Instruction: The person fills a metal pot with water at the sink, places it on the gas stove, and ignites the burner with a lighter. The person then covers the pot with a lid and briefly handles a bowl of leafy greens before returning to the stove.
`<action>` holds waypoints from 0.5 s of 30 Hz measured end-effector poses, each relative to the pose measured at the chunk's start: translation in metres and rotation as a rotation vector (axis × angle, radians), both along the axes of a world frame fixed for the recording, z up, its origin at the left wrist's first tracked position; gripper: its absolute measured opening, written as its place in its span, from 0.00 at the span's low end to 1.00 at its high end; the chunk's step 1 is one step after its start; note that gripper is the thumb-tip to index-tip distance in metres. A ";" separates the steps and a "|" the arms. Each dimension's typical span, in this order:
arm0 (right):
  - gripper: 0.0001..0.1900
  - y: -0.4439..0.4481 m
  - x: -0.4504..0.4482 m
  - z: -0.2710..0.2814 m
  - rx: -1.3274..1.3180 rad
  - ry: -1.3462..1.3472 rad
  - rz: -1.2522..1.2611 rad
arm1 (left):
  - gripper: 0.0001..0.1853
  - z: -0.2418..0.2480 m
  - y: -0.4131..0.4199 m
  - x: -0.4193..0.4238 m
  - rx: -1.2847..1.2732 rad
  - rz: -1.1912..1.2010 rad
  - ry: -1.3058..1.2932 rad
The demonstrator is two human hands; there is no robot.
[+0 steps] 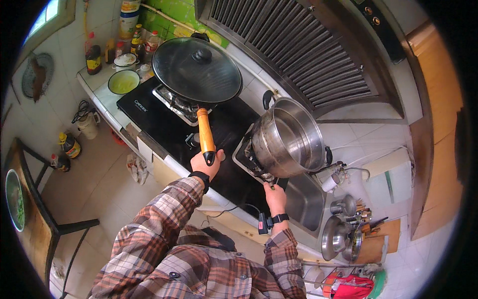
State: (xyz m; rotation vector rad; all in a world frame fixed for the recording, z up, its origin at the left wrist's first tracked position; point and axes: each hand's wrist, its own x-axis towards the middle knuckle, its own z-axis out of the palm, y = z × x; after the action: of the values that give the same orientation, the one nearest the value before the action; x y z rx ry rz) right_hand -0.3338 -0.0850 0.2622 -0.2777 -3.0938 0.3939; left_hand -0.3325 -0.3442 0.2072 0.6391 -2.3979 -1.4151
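Observation:
My left hand (206, 164) is at the front of the black gas hob (224, 130), under the end of the wok's wooden handle (206, 136); its fingertips meet a small pale part, perhaps a control knob. A glass lid (198, 71) covers the wok on the left burner. My right hand (275, 198) is closed around a small, partly hidden thing with a greenish end, by the right burner. Above it, a steel pot (287, 138) with black handles stands on that burner. Its inside shows no lid. Each wrist wears a black band.
A range hood (295, 48) hangs over the hob. To the right lie a steel sink (306, 202), steel bowls (334, 237) and wooden cutting boards (373, 248). Sauce bottles (93, 61) and an enamel bowl (124, 82) stand left. A wooden chair (30, 224) holds a bowl of greens.

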 end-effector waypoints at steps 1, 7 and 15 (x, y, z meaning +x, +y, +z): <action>0.27 0.002 -0.004 -0.003 -0.022 -0.016 -0.014 | 0.16 0.000 0.000 0.000 -0.001 0.002 -0.004; 0.25 0.011 -0.020 -0.019 -0.126 0.024 0.000 | 0.16 0.000 0.000 0.000 0.017 -0.001 0.002; 0.24 0.023 0.000 -0.038 -0.337 -0.078 -0.140 | 0.16 -0.002 0.000 -0.001 -0.049 -0.007 -0.027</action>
State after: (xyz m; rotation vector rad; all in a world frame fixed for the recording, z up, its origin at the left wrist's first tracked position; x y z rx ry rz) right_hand -0.3336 -0.0619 0.2244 -0.5218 -3.0420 0.9198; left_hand -0.3339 -0.3439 0.2049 0.6423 -2.4501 -1.3541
